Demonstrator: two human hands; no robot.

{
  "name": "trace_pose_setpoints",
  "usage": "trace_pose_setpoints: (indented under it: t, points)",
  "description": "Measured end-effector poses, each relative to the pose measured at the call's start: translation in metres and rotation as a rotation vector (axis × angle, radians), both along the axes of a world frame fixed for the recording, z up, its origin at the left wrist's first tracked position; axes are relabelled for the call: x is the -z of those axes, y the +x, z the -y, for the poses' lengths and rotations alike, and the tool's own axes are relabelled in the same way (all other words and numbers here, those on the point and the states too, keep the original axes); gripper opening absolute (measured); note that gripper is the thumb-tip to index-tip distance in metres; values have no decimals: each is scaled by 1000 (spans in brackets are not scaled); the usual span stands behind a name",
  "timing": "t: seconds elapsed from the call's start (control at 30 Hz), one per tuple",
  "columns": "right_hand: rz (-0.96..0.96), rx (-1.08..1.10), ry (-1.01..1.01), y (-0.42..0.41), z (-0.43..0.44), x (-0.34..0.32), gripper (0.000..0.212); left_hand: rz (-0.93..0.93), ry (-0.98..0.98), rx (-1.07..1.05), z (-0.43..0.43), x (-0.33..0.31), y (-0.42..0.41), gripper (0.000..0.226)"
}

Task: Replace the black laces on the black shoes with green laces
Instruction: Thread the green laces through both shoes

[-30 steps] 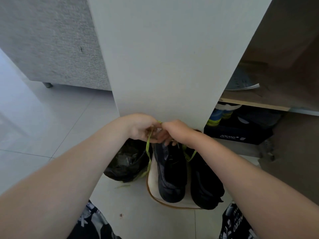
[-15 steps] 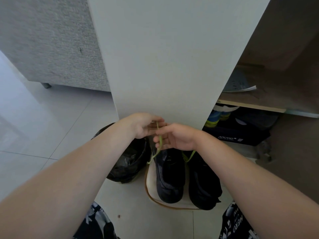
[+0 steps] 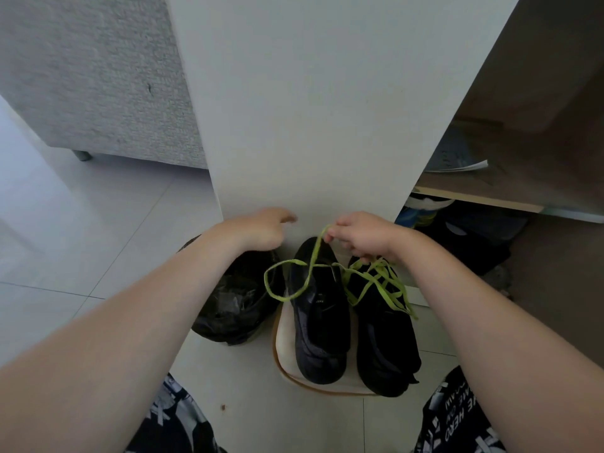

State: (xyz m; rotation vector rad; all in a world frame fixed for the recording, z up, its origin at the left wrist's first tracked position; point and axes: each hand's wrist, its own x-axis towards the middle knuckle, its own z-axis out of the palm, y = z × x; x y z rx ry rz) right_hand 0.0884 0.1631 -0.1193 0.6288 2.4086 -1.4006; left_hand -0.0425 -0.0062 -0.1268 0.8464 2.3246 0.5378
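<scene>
While no black lace shows on either shoe, the green lace (image 3: 312, 259) lies in loose loops over the left shoe (image 3: 318, 322) and tangled over the right shoe (image 3: 385, 348); threading appears largely outstanding. The right hand (image 3: 362, 237) pinches the lace's upper end at the shoes' far ends. The left hand (image 3: 261, 228) hovers nearby, fingers relaxed, holding nothing. A pale mat (image 3: 284, 354) underlies both shoes.

Bare forearms (image 3: 147, 308) behind left hand (image 3: 261, 228) and right hand (image 3: 362, 237), black printed fabric (image 3: 457, 416) below both wrists, white block lettering, white graphic patches.
</scene>
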Motion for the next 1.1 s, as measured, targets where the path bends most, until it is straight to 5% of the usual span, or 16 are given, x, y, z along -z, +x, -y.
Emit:
trace_pose_setpoints:
  t: [0.1,0.27,0.43,0.63,0.73,0.83,0.9,1.0,1.1]
  points:
    - [-72,-51,-81,-10,18,1,29,321,350,-43,-18,-11,19,27]
    - [-37,-60,-91,-13,13,4,23,85,40,32,-13,-15,9,46]
    - [-5,-59,-51,-4,-5,9,26,-178,50,49,13,-13,-24,28]
    - [-16,-48,92,-10,2,9,33,-286,-356,133,18,-1,-33,19]
    - [-30,-70,123,-21,16,9,37,-219,-154,104,8,8,-23,36]
    - [-98,-75,60,-25,31,14,42,201,256,2,-8,4,6,36]
    - [-156,-39,55,-26,32,20,28,339,286,-47,-15,5,13,27]
    - [-171,20,61,-24,26,24,4,159,80,-2,-12,5,9,20]
    - [-171,87,107,-20,21,27,12,92,114,-9,-10,9,1,24]
